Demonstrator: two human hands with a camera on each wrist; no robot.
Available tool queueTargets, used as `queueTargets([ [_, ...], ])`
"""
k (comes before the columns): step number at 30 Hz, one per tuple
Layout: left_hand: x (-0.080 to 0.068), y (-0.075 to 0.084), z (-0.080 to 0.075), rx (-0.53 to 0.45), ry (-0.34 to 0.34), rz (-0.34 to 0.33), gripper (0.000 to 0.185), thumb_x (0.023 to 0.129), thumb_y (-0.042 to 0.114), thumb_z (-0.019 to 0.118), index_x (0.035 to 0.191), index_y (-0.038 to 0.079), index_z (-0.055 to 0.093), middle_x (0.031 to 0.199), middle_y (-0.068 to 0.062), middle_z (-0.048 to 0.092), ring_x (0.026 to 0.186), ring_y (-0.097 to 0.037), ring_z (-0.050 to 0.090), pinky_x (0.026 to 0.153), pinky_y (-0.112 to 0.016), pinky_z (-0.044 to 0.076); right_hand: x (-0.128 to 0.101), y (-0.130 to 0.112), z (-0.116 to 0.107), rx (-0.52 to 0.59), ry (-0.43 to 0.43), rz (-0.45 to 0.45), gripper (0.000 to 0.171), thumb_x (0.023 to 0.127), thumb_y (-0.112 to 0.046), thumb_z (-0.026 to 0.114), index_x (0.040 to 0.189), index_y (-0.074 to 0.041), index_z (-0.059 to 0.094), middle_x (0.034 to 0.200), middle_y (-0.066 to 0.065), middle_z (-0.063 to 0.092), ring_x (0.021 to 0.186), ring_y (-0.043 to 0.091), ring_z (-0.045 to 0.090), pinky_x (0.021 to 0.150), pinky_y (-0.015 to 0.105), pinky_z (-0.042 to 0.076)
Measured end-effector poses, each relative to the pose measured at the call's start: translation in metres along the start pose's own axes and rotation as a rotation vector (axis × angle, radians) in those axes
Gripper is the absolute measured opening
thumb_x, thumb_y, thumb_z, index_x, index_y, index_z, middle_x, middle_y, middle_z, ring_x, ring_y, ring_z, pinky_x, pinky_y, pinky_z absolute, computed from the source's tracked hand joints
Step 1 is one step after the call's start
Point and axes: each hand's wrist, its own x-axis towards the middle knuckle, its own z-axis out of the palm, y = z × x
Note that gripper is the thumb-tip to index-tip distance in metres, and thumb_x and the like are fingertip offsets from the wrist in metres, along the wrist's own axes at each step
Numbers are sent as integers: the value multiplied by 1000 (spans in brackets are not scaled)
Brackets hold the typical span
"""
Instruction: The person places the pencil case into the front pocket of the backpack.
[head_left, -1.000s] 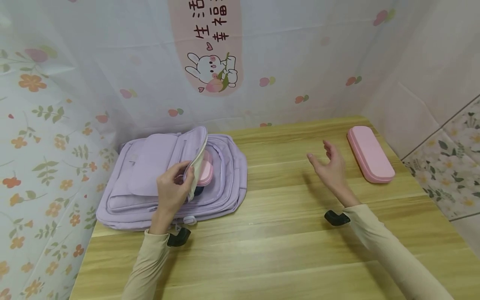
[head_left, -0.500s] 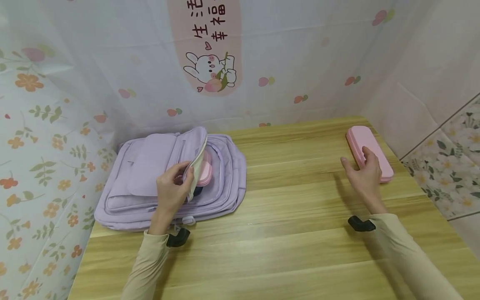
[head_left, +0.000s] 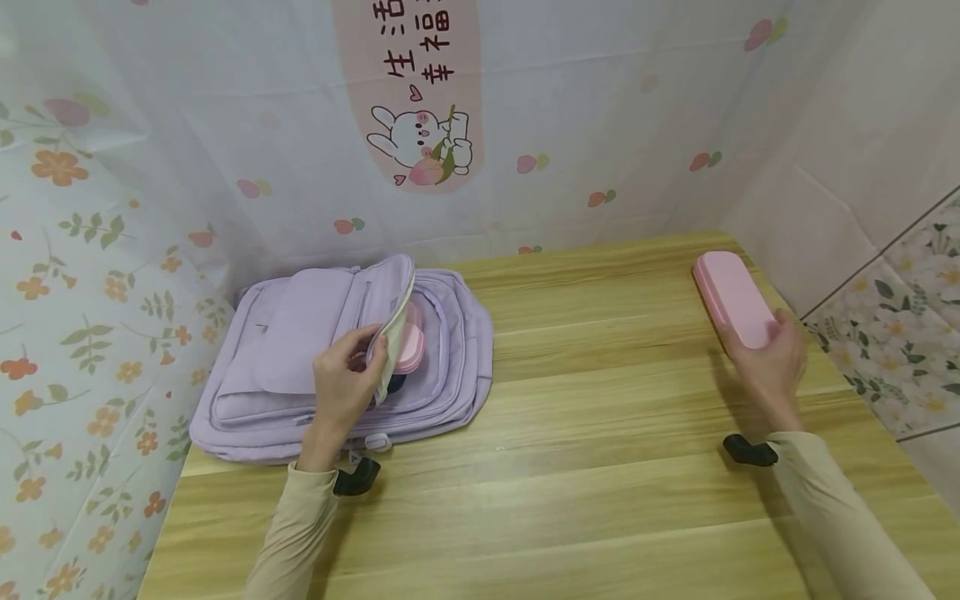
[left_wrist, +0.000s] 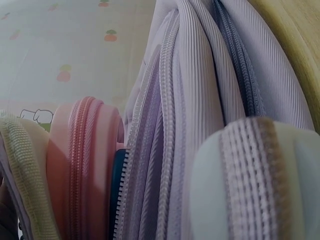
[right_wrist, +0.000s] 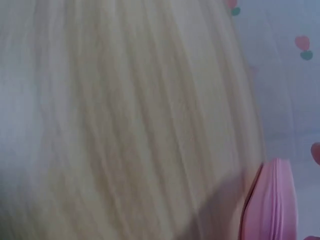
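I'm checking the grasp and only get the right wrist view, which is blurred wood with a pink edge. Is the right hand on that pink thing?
Observer: Yes. In the head view the right hand grips the near end of the pink case, which lies on the table by the right wall.
Operator: What is the other hand doing?
Observer: The left hand holds up the flap of a lilac backpack lying flat at the table's left.
Operator: Anything in that bag?
Observer: The left wrist view shows a pink zipped pouch standing in the open pocket.
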Motion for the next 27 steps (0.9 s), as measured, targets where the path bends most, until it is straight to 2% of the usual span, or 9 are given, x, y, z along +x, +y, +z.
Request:
queueTargets([
  [4,0,0,-2,3,6,0,20,84,-8,72,103,-8,74,87,-21,76,69,-31,71,63,-6,53,2,8,-1,-33,22,-28,79,86,-30,71,148,4,36,146,30,42,135,45,36,114,60,26],
  [9,2,1,-4,17,18,2,19,84,-7,72,103,-8,74,86,-20,76,68,-27,71,64,-5,53,2,15,1,-62,4,-3,76,83,-24,74,144,6,38,143,29,41,133,43,34,112,58,27],
  [14,4,2,-7,12,44,-27,17,85,-6,70,101,-10,74,85,-24,75,72,-8,68,65,-4,52,4,20,1,-72,-6,54,78,83,-24,75,143,8,37,142,30,40,134,43,32,112,57,27],
  [19,5,4,-11,3,94,-82,16,87,-3,69,101,-9,74,84,-24,74,78,10,63,67,-3,52,4,23,0,-69,-27,133,86,82,-28,78,148,6,34,147,29,37,136,41,30,112,56,28],
  [22,6,5,-12,-9,127,-114,15,87,-3,70,101,-9,75,84,-24,74,79,12,63,67,-3,52,4,25,0,-63,-12,156,88,82,-30,78,150,6,34,149,29,38,137,42,33,115,56,28],
  [27,8,7,-15,-46,199,-153,14,86,-6,70,99,-10,75,80,-27,73,75,11,64,65,-2,51,3,25,1,-48,59,163,85,84,-33,76,149,5,38,148,28,45,137,43,39,118,54,29],
])
